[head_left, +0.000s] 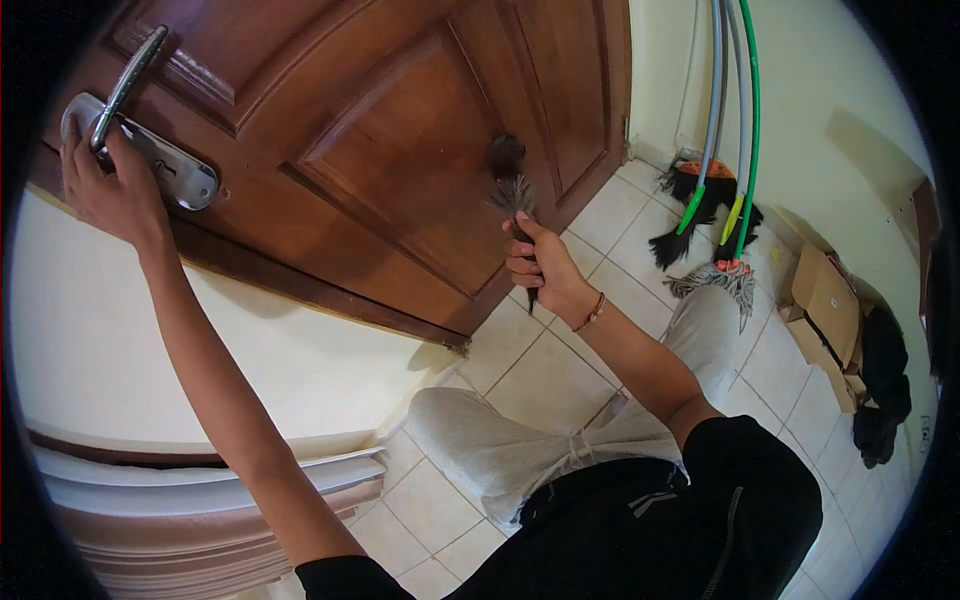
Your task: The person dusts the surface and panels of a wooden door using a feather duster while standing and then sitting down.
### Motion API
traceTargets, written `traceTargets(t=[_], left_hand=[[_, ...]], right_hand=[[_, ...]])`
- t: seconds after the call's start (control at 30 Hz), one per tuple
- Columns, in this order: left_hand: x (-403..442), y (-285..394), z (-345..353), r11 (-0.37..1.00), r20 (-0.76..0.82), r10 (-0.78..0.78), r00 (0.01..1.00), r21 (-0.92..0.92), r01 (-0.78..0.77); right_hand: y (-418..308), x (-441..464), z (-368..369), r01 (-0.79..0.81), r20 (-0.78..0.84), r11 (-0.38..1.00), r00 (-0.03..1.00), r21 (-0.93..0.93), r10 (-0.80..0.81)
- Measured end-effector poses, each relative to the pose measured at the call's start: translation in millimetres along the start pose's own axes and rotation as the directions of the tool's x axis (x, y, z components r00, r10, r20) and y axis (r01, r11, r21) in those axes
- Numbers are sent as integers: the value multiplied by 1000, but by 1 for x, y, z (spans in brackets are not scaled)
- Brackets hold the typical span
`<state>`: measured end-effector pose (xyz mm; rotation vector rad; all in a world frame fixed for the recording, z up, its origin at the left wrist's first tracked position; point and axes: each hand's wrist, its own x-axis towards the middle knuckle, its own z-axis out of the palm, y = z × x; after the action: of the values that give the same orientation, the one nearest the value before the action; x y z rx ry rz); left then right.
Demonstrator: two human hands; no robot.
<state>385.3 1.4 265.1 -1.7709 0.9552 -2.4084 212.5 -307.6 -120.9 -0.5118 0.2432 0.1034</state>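
At the left, my left hand (118, 190) is closed around the base of the silver door handle (130, 85), its fingers against the metal backplate (185, 170). The handle is fixed on a brown panelled wooden door (390, 130). My right hand (548, 265) grips a small duster (515, 195) with grey-brown, feather-like strands fanning out above the fist. A dark end pokes out below the fingers. Just beyond the strands is a dark round patch against the lower door panel; I cannot tell whether it is part of the duster or a reflection.
Brooms (690, 200) and a string mop (715, 285) with long poles lean in the corner at right. An opened cardboard box (825, 300) and black cloth (885, 380) lie along the right wall. A striped mattress or bedding (200, 520) is at lower left, above the tiled floor (550, 375).
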Motion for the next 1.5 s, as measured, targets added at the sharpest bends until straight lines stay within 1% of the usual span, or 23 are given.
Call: traceTargets(t=[0.03,0.1,0.2,0.23,0.27,0.33,0.37,0.4,0.43,0.47,0.5,0.6,0.63,0.73,0.83,0.93,1.03,1.13,1.23,1.33,1.43,1.47,1.5], left_hand=[[-3,5,0,999,-17,-32,999,19,32],[-3,-4,1,998,11,25,1000,57,-25],[-3,-8,1,995,19,56,998,83,-58],[-3,-9,3,996,11,62,998,70,-63],[-3,-10,6,996,2,68,998,57,-68],[-8,-28,13,997,1,70,998,44,-70],[-10,-37,15,996,14,66,998,55,-67],[-13,-47,17,996,26,63,998,66,-64],[-14,-47,15,999,69,14,998,48,-18],[-14,-50,15,999,75,5,997,54,-9],[-14,-52,16,998,82,-5,997,59,0],[-14,-59,18,998,79,-8,997,57,3],[-12,-55,18,999,68,-2,998,51,-2],[-8,-48,14,1000,88,10,996,16,-11],[-4,-46,12,996,82,74,994,48,-78],[12,-52,12,990,113,134,985,-47,-130],[7,-44,14,994,118,31,993,-105,-19],[0,-50,15,998,125,14,992,-61,-6],[3,-49,16,1000,135,13,991,-3,-13],[2,-26,4,998,82,-14,997,-57,19],[-8,-50,15,998,108,-18,994,-60,25],[-14,-62,18,998,131,-32,991,-46,38],[-27,-92,25,998,188,-60,980,42,53]], right_hand=[[3,1,-8,20,-11,998,1000,-51,-21],[8,1,-24,51,-22,986,998,-158,-55],[25,26,-75,-111,-154,980,984,-168,85],[27,26,-88,-122,-186,950,980,-287,70],[31,27,-100,-76,-221,900,975,-429,-23],[39,28,-128,-13,-246,726,945,-688,-216],[43,40,-162,-29,-230,601,938,-799,-260],[44,49,-190,-2,-147,356,913,-935,-382],[44,56,-213,9,-31,82,882,-997,-471],[46,59,-225,3,107,-196,847,-981,-521],[33,38,-193,-50,46,-152,820,-987,-571],[12,27,-187,-34,143,-270,782,-962,-607],[6,31,-196,-63,153,-341,808,-938,-569],[-10,32,-196,-65,133,-323,822,-944,-553],[-13,29,-195,1,245,-369,749,-929,-616],[-20,36,-208,-159,111,-469,861,-869,-497],[-13,38,-214,23,268,-390,765,-920,-586],[-14,50,-235,-112,155,-529,887,-841,-435],[-4,59,-243,-118,111,-366,829,-923,-548],[10,73,-271,132,273,-385,901,-913,-338],[27,85,-288,31,109,-170,877,-985,-468],[30,84,-289,33,52,-55,918,-998,-393],[36,79,-285,23,3,60,952,-998,-308]])
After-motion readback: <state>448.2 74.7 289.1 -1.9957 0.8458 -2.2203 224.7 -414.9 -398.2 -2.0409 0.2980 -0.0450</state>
